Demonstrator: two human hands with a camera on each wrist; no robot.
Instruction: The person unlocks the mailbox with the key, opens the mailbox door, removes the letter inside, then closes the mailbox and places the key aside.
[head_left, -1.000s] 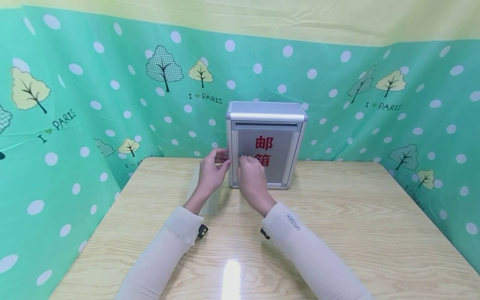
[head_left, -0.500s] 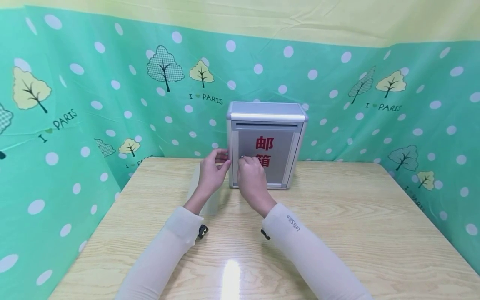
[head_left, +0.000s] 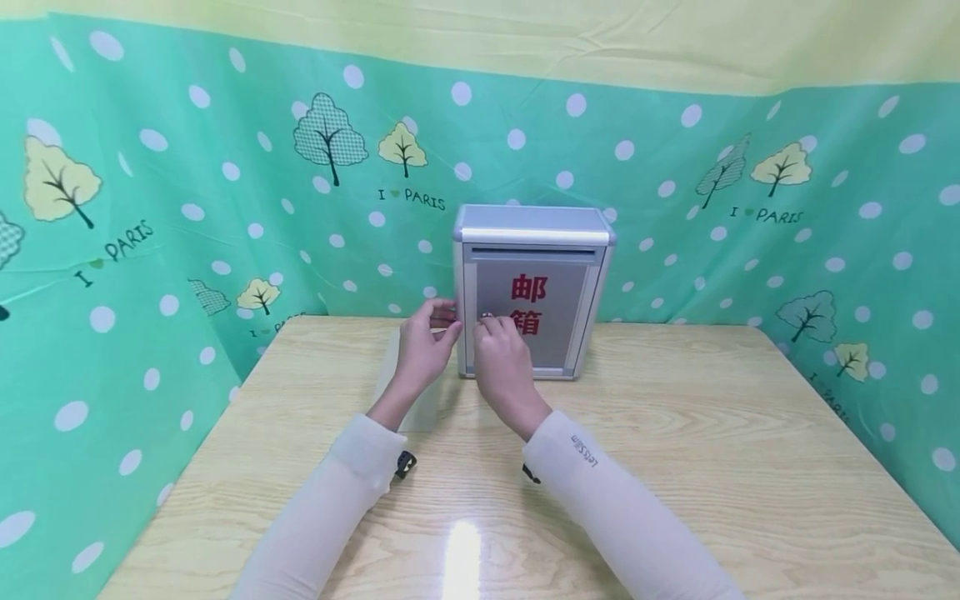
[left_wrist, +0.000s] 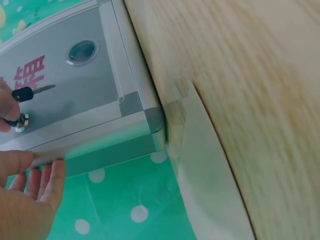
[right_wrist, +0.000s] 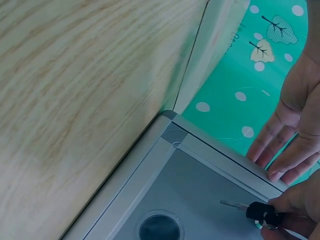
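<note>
A silver metal mailbox (head_left: pixel 534 220) with red characters stands upright at the back of the table. At its left front edge, my right hand (head_left: pixel 502 354) pinches a black-headed key (left_wrist: pixel 10 121) at the round lock (left_wrist: pixel 22 123); the key's blade is hidden. Beside it, a second black-headed key (left_wrist: pixel 23 94) sticks out with its blade bare, also visible in the right wrist view as a key (right_wrist: pixel 257 211) by the fingertips. My left hand (head_left: pixel 423 346) touches the mailbox's left side, its fingers extended and the thumb at the front edge.
A pale flat sheet (head_left: pixel 422 408) lies on the wooden table (head_left: pixel 675 433), left of the mailbox and partly under my left forearm. Below the lock, a round window (left_wrist: pixel 82 52) sits in the door. A green dotted curtain (head_left: pixel 247 167) hangs close behind.
My right hand has shifted slightly at the lock, its fingers turning a little. The left hand, the mailbox and the pale sheet have stayed in place.
</note>
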